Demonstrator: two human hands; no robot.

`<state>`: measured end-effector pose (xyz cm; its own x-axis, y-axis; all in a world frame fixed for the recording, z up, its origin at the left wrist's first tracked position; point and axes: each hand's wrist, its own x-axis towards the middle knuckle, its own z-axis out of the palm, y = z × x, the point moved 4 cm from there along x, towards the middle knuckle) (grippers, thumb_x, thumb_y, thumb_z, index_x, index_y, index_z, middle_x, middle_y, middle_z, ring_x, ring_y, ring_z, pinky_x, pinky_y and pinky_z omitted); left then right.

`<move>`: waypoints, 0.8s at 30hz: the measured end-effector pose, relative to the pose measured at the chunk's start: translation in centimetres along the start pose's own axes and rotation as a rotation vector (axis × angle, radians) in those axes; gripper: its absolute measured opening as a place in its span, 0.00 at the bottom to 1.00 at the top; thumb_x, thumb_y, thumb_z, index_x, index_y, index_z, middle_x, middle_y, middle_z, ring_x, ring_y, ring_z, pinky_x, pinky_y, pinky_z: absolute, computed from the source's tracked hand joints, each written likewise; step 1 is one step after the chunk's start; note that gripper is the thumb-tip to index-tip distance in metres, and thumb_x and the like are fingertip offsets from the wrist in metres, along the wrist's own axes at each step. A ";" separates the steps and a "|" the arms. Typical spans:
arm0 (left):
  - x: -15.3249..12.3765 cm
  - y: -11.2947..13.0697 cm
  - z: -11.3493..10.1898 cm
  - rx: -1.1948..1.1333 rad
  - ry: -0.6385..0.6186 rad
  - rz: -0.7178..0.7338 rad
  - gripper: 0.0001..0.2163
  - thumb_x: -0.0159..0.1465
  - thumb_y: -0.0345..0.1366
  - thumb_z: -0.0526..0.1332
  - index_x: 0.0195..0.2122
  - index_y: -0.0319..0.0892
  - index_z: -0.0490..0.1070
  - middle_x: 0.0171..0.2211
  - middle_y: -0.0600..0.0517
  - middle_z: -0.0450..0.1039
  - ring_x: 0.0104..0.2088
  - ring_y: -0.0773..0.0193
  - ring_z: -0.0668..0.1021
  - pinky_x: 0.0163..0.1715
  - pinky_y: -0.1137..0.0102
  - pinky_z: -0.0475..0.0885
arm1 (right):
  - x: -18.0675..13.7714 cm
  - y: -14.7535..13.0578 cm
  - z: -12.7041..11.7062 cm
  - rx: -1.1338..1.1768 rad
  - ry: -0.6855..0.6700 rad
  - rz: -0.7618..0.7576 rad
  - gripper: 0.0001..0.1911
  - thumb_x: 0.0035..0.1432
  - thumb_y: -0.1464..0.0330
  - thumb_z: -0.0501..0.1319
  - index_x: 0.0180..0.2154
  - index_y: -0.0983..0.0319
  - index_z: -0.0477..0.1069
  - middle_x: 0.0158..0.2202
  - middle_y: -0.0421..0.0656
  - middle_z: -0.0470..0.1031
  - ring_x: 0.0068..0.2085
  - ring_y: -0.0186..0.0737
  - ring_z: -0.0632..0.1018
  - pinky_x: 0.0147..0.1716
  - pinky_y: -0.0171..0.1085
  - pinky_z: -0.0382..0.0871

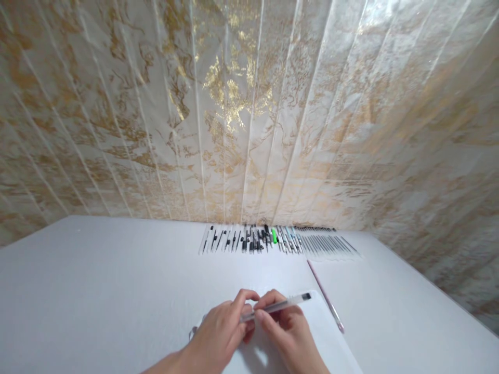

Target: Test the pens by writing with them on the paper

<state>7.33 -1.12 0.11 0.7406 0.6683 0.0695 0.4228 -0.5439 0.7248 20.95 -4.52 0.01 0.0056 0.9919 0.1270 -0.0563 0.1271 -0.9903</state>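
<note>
Both my hands meet low in the middle of the view over a white sheet of paper (323,332). My left hand (220,332) and my right hand (284,327) pinch a clear pen with a black cap (290,301), which lies almost level, cap end pointing right. Fingers of both hands are closed on its barrel. A thin pink pen (325,296) lies loose on the table just right of my right hand.
A white table (97,280) stands against a gold-and-cream marbled wall (249,104). Along the table's back edge lies a row of several pens and pen parts (273,240), one of them green (274,235), with clear refills at the right.
</note>
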 end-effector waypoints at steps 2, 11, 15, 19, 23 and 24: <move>-0.1 -0.6 0.3 0.014 0.010 -0.001 0.17 0.64 0.27 0.46 0.53 0.48 0.55 0.42 0.52 0.77 0.43 0.59 0.77 0.42 0.69 0.68 | 0.0 0.5 0.4 0.047 -0.045 0.030 0.16 0.56 0.56 0.63 0.32 0.63 0.70 0.26 0.41 0.74 0.26 0.38 0.76 0.31 0.37 0.70; -0.1 0.0 0.2 -0.228 0.014 0.058 0.14 0.66 0.31 0.47 0.53 0.48 0.55 0.47 0.51 0.75 0.47 0.61 0.77 0.45 0.71 0.69 | 0.2 -0.9 1.9 -0.371 -0.082 -0.122 0.14 0.60 0.59 0.59 0.31 0.63 0.74 0.24 0.40 0.73 0.24 0.34 0.70 0.25 0.32 0.61; 0.2 -0.6 0.7 -0.126 0.060 0.084 0.21 0.64 0.34 0.53 0.58 0.47 0.53 0.50 0.48 0.72 0.47 0.58 0.75 0.47 0.67 0.70 | 1.5 -3.6 -0.4 -0.482 -0.058 -0.154 0.18 0.65 0.58 0.53 0.31 0.63 0.72 0.27 0.41 0.76 0.28 0.36 0.74 0.29 0.32 0.64; 0.4 -1.2 1.5 0.194 0.013 0.301 0.22 0.60 0.38 0.62 0.56 0.48 0.60 0.58 0.45 0.64 0.56 0.50 0.66 0.55 0.57 0.62 | 2.3 -6.5 -7.0 -1.223 0.027 0.128 0.18 0.67 0.62 0.50 0.31 0.62 0.73 0.28 0.44 0.78 0.31 0.40 0.77 0.30 0.33 0.62; 0.2 -0.9 2.0 0.281 -0.041 0.440 0.16 0.66 0.48 0.56 0.52 0.49 0.64 0.57 0.48 0.67 0.53 0.54 0.68 0.54 0.62 0.62 | 1.3 -7.0 -13.1 -1.598 0.049 0.518 0.15 0.62 0.68 0.54 0.29 0.67 0.77 0.31 0.57 0.80 0.35 0.54 0.81 0.28 0.38 0.63; 0.0 -0.7 2.1 0.278 -0.022 0.451 0.17 0.66 0.51 0.54 0.51 0.49 0.65 0.56 0.48 0.68 0.52 0.55 0.68 0.53 0.64 0.62 | 1.1 -6.7 -13.9 -1.605 0.051 0.547 0.15 0.60 0.68 0.55 0.29 0.67 0.78 0.32 0.58 0.80 0.36 0.56 0.81 0.29 0.39 0.64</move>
<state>8.12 -1.78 -1.79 0.8906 0.3273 0.3157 0.1797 -0.8911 0.4168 35.25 -4.21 5.99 0.3613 0.9119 -0.1945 0.9313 -0.3634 0.0261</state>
